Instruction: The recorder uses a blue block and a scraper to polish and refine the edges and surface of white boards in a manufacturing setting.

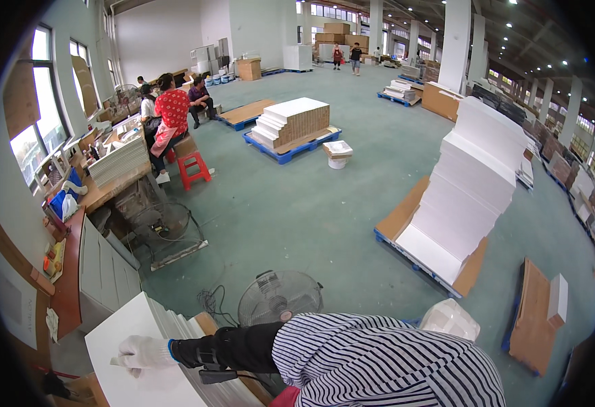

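My right hand [146, 353], in a white knit glove with a blue cuff edge, reaches left across the white top board of a stack of white boards [134, 325]. Its fingers are curled together over the surface. At the fingertips a small pale flat piece pokes out, too little of it showing to name. A dark sleeve and a black strapped device cover that forearm, and a striped shirt covers the upper arm. My left hand is out of the picture.
A floor fan [280, 298] with loose cable stands beyond the stack. White cabinets [107, 271] line the left wall. Stacked panels [463, 183] rise on a pallet at right. People sit near a red stool [193, 169]; two others [356, 57] stand far back.
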The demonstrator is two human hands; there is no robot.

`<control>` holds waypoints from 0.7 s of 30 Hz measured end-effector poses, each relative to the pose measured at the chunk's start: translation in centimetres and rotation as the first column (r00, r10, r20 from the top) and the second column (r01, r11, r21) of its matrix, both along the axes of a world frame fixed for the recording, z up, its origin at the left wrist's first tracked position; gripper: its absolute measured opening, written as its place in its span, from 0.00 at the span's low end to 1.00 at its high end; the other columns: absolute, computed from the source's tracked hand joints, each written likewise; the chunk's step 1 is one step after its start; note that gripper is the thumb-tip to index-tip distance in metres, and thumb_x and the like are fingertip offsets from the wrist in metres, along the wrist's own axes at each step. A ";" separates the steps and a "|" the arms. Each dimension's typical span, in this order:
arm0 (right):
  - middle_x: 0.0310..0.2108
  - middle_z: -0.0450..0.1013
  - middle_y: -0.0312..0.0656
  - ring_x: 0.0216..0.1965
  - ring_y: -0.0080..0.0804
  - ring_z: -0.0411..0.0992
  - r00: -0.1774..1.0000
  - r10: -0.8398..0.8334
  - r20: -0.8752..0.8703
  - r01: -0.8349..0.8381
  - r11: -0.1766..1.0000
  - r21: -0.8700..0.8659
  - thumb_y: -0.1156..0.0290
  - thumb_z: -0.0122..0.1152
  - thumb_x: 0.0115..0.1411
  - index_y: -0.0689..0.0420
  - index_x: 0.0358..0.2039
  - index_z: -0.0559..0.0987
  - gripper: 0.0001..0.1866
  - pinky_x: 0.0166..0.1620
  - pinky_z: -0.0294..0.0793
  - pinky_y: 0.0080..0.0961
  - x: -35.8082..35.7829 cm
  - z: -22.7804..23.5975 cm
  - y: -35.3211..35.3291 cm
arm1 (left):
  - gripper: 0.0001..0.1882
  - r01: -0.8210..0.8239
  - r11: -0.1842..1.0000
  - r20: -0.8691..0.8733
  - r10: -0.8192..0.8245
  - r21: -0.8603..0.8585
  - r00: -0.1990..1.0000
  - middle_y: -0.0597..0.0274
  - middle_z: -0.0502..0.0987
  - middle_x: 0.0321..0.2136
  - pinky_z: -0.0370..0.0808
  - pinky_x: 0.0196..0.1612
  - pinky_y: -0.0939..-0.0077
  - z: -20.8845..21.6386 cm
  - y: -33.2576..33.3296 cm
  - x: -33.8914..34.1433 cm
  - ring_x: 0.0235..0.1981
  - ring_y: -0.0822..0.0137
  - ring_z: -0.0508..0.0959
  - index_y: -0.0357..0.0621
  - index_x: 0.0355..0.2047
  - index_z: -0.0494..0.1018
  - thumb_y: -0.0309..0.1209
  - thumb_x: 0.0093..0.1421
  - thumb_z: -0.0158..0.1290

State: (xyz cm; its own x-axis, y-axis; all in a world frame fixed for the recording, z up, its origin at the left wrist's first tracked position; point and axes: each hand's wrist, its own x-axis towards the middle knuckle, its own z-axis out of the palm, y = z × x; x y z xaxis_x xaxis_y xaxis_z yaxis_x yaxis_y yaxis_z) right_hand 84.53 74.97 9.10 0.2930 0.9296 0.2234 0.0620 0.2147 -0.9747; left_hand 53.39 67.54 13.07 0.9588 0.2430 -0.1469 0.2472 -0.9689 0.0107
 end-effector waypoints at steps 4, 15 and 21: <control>0.21 0.77 0.39 0.23 0.25 0.76 1.000 0.015 0.000 -0.015 1.000 -0.009 0.55 0.56 0.70 0.61 0.27 0.75 0.22 0.30 0.77 0.26 0.1 0.1 -0.1 | 0.41 -0.003 1.000 -0.003 0.003 0.009 1.000 0.37 0.49 0.73 0.43 0.72 0.36 0.0 0.1 -0.2 0.73 0.33 0.46 0.48 0.74 0.51 0.53 0.66 0.46; 0.23 0.77 0.40 0.23 0.26 0.77 0.999 0.023 -0.048 -0.022 1.000 0.022 0.60 0.56 0.71 0.63 0.30 0.77 0.18 0.30 0.77 0.25 -0.1 0.1 -0.1 | 0.41 -0.011 1.000 -0.013 0.011 0.028 1.000 0.37 0.48 0.73 0.43 0.72 0.36 0.0 0.8 -0.6 0.73 0.33 0.46 0.48 0.74 0.50 0.53 0.66 0.46; 0.23 0.77 0.42 0.24 0.28 0.78 0.998 0.003 -0.070 -0.003 1.000 -0.005 0.69 0.53 0.69 0.65 0.32 0.76 0.13 0.30 0.79 0.26 0.0 -0.4 0.7 | 0.41 -0.008 0.999 -0.022 0.009 0.044 1.000 0.37 0.48 0.73 0.42 0.72 0.36 0.2 1.2 -0.7 0.73 0.33 0.45 0.48 0.74 0.50 0.53 0.67 0.45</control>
